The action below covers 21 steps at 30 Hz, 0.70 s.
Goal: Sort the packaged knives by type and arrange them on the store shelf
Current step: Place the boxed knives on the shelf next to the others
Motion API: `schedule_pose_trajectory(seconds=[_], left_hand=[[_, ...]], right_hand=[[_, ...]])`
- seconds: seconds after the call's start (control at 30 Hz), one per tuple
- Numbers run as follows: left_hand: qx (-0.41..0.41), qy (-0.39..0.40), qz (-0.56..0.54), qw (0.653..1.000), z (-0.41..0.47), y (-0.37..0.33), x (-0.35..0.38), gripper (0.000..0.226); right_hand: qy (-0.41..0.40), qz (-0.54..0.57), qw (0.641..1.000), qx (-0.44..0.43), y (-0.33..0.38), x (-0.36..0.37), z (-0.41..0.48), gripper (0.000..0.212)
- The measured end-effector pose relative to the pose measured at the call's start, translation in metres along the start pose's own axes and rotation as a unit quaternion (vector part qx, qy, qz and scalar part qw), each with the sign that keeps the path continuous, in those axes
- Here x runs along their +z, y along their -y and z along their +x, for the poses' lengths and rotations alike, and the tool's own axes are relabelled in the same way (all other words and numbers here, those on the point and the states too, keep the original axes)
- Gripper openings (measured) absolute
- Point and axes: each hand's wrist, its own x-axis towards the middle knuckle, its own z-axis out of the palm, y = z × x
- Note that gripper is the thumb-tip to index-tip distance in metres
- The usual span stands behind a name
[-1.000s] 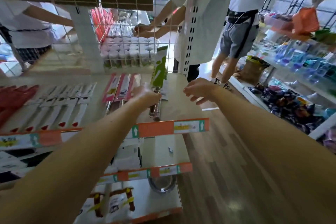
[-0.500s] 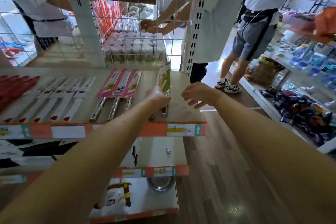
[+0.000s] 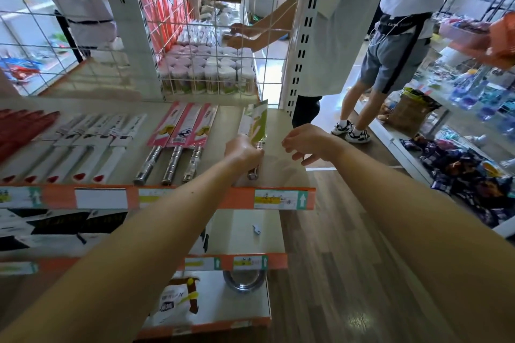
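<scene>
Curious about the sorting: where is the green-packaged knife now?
Head view: the green-packaged knife is at the right end of the knife shelf, right of three pink-packaged knives, its handle gripped by the left hand.

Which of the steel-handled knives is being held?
The green-sleeved knife, rightmost on the shelf, gripped by the left hand; the three pink-sleeved knives lie untouched.

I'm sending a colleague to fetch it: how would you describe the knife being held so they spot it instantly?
Find the highest orange-edged shelf. At its right end, right of three pink-sleeved knives, the left hand grips a steel-handled knife. Its sleeve is green, the only green one in that row.
</scene>
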Motion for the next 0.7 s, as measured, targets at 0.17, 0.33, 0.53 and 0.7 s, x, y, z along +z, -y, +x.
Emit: schedule_pose_trajectory(seconds=[0.17, 0.33, 0.53, 0.7], left_hand=[[0.002, 0.000, 0.032, 0.999, 0.001, 0.002, 0.006, 0.033], [0.018, -0.003, 0.041, 0.999, 0.003, -0.001, 0.010, 0.037], [0.066, -0.049, 0.118, 0.990, 0.009, -0.006, -0.006, 0.027], [0.039, -0.049, 0.243, 0.968, 0.005, 0.009, -0.024, 0.020]], right_hand=[[0.008, -0.006, 1.000, -0.015, 0.003, 0.009, -0.001, 0.033], [-0.026, -0.020, 0.998, -0.044, 0.002, 0.011, 0.001, 0.029], [-0.021, -0.026, 0.998, -0.051, 0.002, 0.013, 0.000, 0.026], [-0.012, -0.037, 0.996, -0.074, 0.006, 0.020, -0.003, 0.027]])
